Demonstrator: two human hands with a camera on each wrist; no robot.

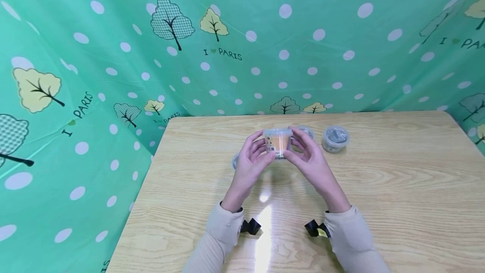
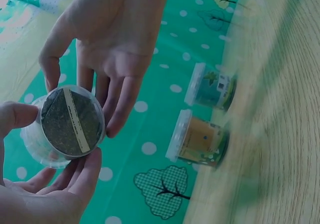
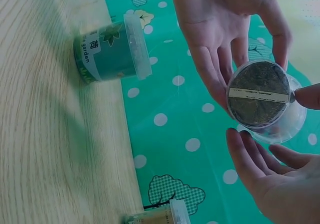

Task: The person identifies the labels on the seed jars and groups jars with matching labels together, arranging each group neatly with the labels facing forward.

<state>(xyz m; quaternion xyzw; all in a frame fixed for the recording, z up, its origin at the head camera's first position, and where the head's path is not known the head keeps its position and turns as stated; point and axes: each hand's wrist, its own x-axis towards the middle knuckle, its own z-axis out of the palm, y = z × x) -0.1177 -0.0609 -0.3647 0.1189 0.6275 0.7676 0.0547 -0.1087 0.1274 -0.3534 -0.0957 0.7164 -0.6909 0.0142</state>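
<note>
Between both hands, above the table, is a small lidded plastic tub [image 1: 278, 143] with an orange printed label. Its base [image 2: 70, 121] faces the wrist cameras and shows dark contents behind a pale strip. From the left side, my left hand [image 1: 253, 160] grips the tub, thumb low on the front and fingers around the side. My right hand [image 1: 310, 158] holds the opposite side in much the same way. Behind the right fingers, another lidded tub [image 1: 306, 131] is partly hidden. One more tub [image 1: 235, 161] shows only its edge beside the left hand.
To the right of the hands stands a tub with a clear lid [image 1: 335, 137]. A green-labelled tub [image 3: 107, 51] and an orange-labelled one [image 2: 200, 140] stand on the wooden table [image 1: 398, 188]. Green dotted cloth [image 1: 242, 70] hangs behind and at the left.
</note>
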